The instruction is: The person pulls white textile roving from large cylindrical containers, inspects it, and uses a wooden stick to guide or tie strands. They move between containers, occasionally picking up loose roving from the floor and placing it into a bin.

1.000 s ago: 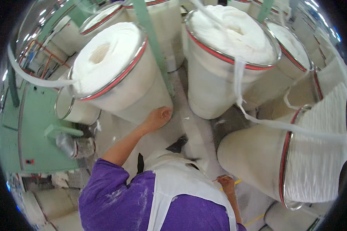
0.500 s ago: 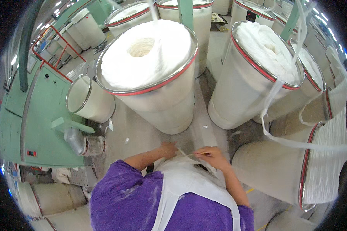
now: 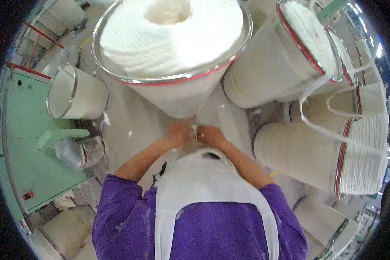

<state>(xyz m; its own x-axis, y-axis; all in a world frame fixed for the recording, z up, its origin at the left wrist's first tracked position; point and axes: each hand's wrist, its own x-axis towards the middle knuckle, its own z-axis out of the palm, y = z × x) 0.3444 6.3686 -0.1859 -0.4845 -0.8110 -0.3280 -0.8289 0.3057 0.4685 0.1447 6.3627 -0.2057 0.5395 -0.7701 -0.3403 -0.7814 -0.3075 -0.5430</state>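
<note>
Head view: the left hand (image 3: 179, 132) and the right hand (image 3: 211, 135) meet in front of the white apron (image 3: 203, 177), at a thin pale strip (image 3: 196, 130) that stands roughly upright between them. Both hands are curled narrow rather than spread wide; blur over the fingertips means I cannot tell whether either one pinches the strip or only touches it, nor whether the strip is soft fibre or a stiff stick. The step in hand looks like a small two-handed one, done on the strip itself. In my judgement, the next move calls for fine fingertip control, one hand steadying the strip while the other works on it, both close to the body.

Just beyond the hands stands the nearest sliver can (image 3: 177, 96), metal-rimmed with a red band, its coiled white sliver (image 3: 136, 41) heaped around a central hollow. To the right is a second sliver can (image 3: 264, 65), and nearer the person on that side a third sliver can (image 3: 299, 149); a loose sliver strand (image 3: 302, 108) sags between these two. On the left, a smaller open can (image 3: 90, 97) is beside a green machine cabinet (image 3: 41, 106)
</note>
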